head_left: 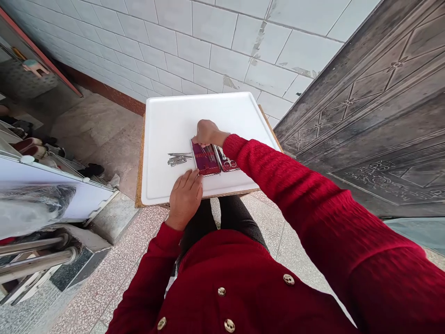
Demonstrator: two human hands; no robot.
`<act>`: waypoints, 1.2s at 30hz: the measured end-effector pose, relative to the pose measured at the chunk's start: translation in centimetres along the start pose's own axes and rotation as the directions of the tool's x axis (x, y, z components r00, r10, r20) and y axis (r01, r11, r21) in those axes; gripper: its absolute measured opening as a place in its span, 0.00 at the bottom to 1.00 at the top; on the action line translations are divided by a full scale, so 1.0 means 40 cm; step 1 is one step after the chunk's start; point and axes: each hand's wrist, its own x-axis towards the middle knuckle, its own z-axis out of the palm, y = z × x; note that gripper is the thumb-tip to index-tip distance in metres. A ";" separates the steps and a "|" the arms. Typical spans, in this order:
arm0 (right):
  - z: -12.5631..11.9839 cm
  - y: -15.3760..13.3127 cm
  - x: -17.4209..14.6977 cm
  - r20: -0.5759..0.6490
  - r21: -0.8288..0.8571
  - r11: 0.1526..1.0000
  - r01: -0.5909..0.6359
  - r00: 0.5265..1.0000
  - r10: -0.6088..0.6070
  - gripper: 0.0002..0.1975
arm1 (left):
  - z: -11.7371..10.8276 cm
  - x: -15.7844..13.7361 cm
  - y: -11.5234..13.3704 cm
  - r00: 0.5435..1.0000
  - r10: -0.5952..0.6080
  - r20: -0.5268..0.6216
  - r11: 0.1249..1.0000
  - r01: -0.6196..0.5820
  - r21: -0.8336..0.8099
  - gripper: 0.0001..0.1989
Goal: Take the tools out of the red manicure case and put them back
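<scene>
An open manicure case (207,166) with a purple-red lining lies on the white board (174,116). Several slim metal tools (211,153) sit in its loops, and small scissors (229,163) show in the right half, partly covered by my sleeve. My right hand (207,133) is closed at the case's far left corner; what its fingers grip, if anything, is hidden. My left hand (187,191) lies flat, fingers stretched, its tips at the case's near left corner. Left of the case rest nail clippers (177,161) and thin metal tools (179,154).
A white tiled wall (208,51) stands behind the board. To the right is a dark patterned metal door (368,116). On the left, a shoe rack (52,185) holds shoes (33,147). Speckled floor (132,250) shows below.
</scene>
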 end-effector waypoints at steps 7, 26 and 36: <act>-0.023 -0.120 0.022 -0.048 -0.070 0.984 0.166 0.984 -0.170 0.04 | -0.001 -0.004 -0.002 1.000 0.000 0.012 1.000 0.000 -0.003 0.18; -0.072 -0.009 -0.071 0.014 -0.121 0.992 0.042 0.999 -0.040 0.06 | 0.003 -0.006 -0.004 1.000 0.022 0.000 1.000 -0.022 0.007 0.17; 0.007 0.036 -0.117 -0.137 -0.174 0.983 -0.059 0.990 0.035 0.11 | 0.010 -0.004 -0.005 0.998 0.042 -0.046 0.998 -0.040 0.049 0.17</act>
